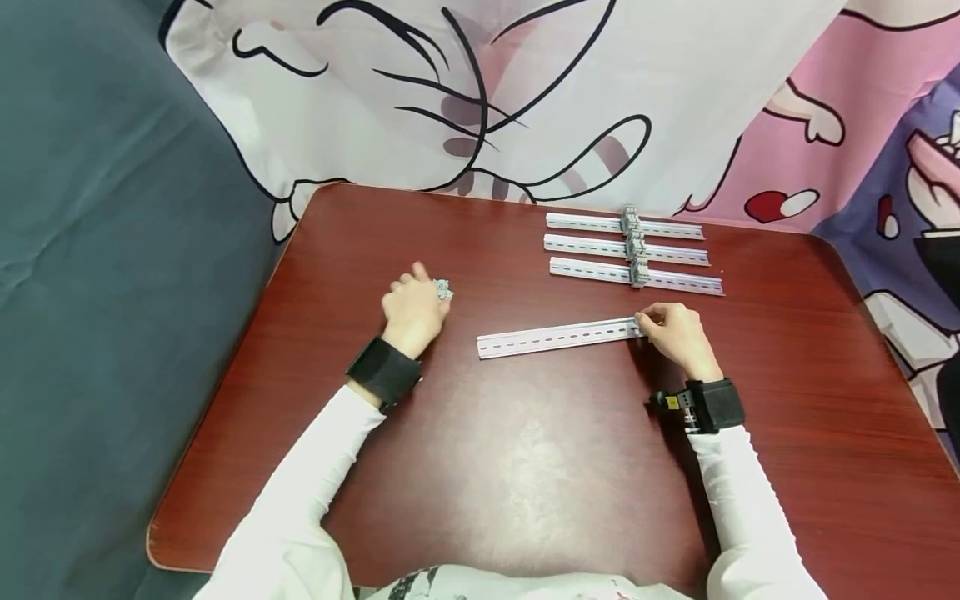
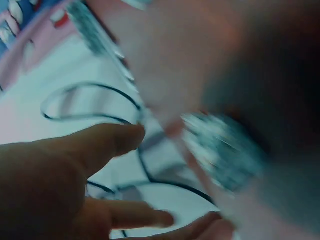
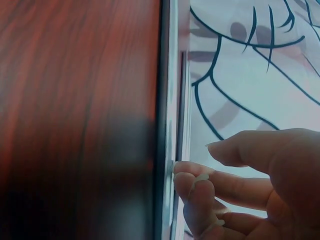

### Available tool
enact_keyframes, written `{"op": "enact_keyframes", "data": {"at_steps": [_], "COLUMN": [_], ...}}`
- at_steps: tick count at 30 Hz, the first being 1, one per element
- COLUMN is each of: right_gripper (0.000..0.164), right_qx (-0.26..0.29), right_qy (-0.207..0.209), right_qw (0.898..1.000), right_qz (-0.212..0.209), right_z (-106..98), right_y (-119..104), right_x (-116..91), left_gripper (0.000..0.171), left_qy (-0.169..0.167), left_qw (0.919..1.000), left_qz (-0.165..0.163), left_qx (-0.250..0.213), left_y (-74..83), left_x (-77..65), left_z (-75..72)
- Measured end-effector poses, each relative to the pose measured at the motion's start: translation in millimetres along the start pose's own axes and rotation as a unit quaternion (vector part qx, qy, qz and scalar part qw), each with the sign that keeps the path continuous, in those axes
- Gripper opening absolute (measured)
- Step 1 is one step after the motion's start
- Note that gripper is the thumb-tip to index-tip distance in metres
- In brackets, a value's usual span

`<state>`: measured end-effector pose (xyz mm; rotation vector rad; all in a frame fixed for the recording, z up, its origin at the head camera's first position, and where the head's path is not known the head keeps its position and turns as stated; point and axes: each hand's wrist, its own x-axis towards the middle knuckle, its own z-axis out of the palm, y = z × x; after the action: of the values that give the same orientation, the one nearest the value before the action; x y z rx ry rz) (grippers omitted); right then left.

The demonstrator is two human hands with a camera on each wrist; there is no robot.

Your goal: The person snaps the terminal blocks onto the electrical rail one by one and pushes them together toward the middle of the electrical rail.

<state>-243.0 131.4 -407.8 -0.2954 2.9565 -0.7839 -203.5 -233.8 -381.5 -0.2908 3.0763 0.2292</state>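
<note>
My left hand [image 1: 415,307] is at the left part of the table, right beside a small grey-green block of terminal modules [image 1: 443,289]. In the left wrist view, the thumb and fingers are extended and loosely spread, and the blurred block [image 2: 222,150] shows apart from their tips. A slotted metal DIN rail [image 1: 555,337] lies crosswise in front of the person. At its right end my right hand [image 1: 675,333] grips it by the fingertips. The right wrist view shows curled fingers [image 3: 200,195] against the rail's edge [image 3: 171,115].
Three more DIN rails [image 1: 585,245] lie parallel at the back right, each with a grey terminal block [image 1: 636,248] near its middle. A cartoon-printed cloth [image 1: 337,125] hangs along the table's [image 1: 525,467] back edge. Grey-green fabric [image 1: 112,292] borders the left side.
</note>
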Motion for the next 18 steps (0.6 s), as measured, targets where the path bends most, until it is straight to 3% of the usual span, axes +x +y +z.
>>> {"op": "enact_keyframes", "data": {"at_steps": [5,8,11,18], "right_gripper": [0.028,0.027,0.026,0.025], "right_qx": [-0.003,0.003,0.009,0.026], "right_qy": [0.004,0.002,-0.002,-0.017], "right_qw": [1.0,1.0,0.999,0.997], "right_qz": [-0.016,-0.024,-0.035,-0.067], "right_z": [0,4,9,24], "right_y": [-10,-18,-30,-70], "right_x": [0,0,2,12], "left_gripper": [0.047,0.044,0.051,0.054], "left_qy": [-0.039,-0.032,-0.017,-0.006], "left_qw": [0.9989,0.9984,0.9977,0.9913], "left_qz": [-0.018,-0.02,-0.031,-0.04], "left_qx": [-0.019,-0.041,-0.057,-0.126], "left_y": [-17.7,-20.8,-20.9,-18.8], "left_x": [2.2,3.2,4.2,11.0], "left_z": [8.2,13.5,16.7,16.6]}}
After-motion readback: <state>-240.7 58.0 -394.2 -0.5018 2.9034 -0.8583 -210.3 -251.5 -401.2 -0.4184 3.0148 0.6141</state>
